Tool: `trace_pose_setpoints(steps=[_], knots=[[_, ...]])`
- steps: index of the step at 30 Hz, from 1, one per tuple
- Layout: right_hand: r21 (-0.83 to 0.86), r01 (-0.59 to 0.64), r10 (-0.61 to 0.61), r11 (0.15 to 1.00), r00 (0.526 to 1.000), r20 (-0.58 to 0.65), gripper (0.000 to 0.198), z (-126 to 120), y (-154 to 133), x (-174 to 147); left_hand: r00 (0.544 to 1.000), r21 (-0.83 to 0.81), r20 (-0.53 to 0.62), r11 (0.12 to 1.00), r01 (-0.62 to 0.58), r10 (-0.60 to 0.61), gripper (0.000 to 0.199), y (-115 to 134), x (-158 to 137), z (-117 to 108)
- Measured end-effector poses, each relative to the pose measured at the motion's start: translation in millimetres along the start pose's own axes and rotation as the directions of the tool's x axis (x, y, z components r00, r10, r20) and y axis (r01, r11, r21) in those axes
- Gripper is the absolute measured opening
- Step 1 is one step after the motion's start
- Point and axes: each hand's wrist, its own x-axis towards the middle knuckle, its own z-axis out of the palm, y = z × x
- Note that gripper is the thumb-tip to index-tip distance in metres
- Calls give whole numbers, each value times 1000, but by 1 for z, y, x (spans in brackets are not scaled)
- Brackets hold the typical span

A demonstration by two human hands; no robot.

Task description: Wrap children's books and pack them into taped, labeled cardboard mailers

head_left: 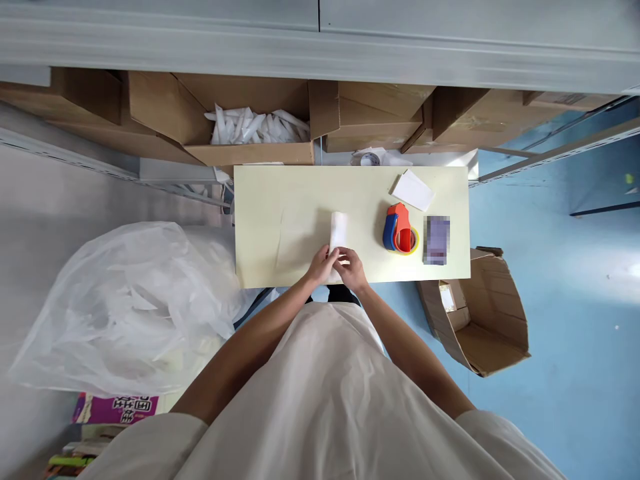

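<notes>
A narrow white roll (339, 230), like rolled paper or thin film, lies lengthwise at the middle of the pale yellow table (270, 220). At its near end my left hand (321, 265) is closed on it, fingers curled round the left side. My right hand (353, 269) pinches the same end from the right, with its fingertips meeting those of the left hand. The hands hide the roll's near end. To the right stands a red and blue tape dispenser (399, 229) with a yellow-edged tape roll in it.
Behind the table, an open carton (265, 155) holds many similar white rolls. A white stack of cards or paper (413, 190) and a blurred purple object (437, 240) lie on the right. A clear plastic bag (135, 307) bulges at left; an empty cardboard box (493, 313) is on the right floor.
</notes>
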Motion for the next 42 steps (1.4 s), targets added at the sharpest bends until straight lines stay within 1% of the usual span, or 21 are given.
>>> trace_pose_setpoints(steps=[1, 2, 5, 6, 8, 11, 15, 16, 18, 21, 22, 24, 26, 29, 31, 33, 35, 36, 39, 41, 42], knots=[[-24, 6, -6, 1000, 1000, -1, 38, 5, 1, 2, 998, 33, -48, 999, 29, -27, 41, -1, 2, -8], [-58, -7, 5, 998, 1000, -28, 39, 8, 2, 3, 993, 73, -100, 995, 65, -58, 41, -2, 5, -15], [-135, -135, 114, 982, 981, -154, 45, 9, 12, 6, 964, 192, -229, 964, 183, -138, 42, -9, 11, -31], [-135, -180, 157, 974, 973, -169, 48, 9, 15, 7, 956, 230, -256, 952, 204, -143, 43, -11, 11, -33], [-107, -238, 220, 965, 963, -157, 54, 8, 20, 8, 953, 293, -277, 934, 203, -120, 44, -14, 10, -36], [-34, -261, 253, 965, 956, -150, 56, 12, 23, 14, 965, 320, -246, 931, 174, -96, 45, -17, 6, -35], [136, -292, 310, 947, 940, -143, 50, 9, 24, 23, 963, 279, -239, 940, 194, -128, 52, -21, 0, -28], [175, -296, 320, 939, 938, -130, 46, 5, 24, 23, 968, 252, -214, 949, 188, -134, 53, -22, -1, -24], [221, -294, 320, 930, 943, -91, 40, -5, 25, 19, 984, 168, -96, 972, 167, -153, 50, -24, -5, -16], [237, -277, 290, 931, 957, -21, 36, -18, 22, 9, 984, 68, 65, 984, 162, -166, 44, -21, -9, -4], [228, -266, 277, 936, 961, -13, 35, -18, 19, 6, 983, 52, 96, 987, 151, -155, 42, -19, -11, -3], [173, -232, 239, 957, 971, -15, 35, -11, 12, 2, 987, 23, 112, 993, 117, -119, 41, -14, -13, -6], [83, -181, 183, 980, 983, -14, 34, 4, 4, 3, 992, 1, 69, 995, 103, -102, 42, -9, -16, -17], [-40, -98, 98, 994, 995, -14, 36, 37, -6, 10, 990, -19, -30, 990, 139, -139, 47, -7, -18, -40], [-105, -61, 60, 993, 998, -17, 40, 57, -9, 14, 987, -36, -64, 989, 144, -146, 48, -9, -18, -55], [-150, -42, 45, 988, 999, 15, 44, 70, -7, 16, 983, -26, -130, 991, 129, -131, 46, -14, -16, -66], [-172, -28, 38, 985, 998, 55, 44, 73, -2, 15, 973, 14, -202, 994, 113, -108, 43, -20, -14, -76], [-182, -21, 32, 983, 998, 55, 44, 72, 2, 13, 969, 40, -226, 993, 112, -100, 42, -23, -14, -79], [-220, -26, 16, 975, 999, -46, 44, 58, 13, 8, 944, 169, -318, 974, 153, -93, 40, -31, -18, -88], [-223, -78, 58, 972, 994, -97, 47, 49, 19, 5, 915, 270, -395, 941, 203, -83, 43, -35, -24, -90], [-213, -111, 93, 971, 991, -95, 49, 46, 21, 4, 909, 308, -410, 926, 218, -78, 46, -37, -27, -90]])
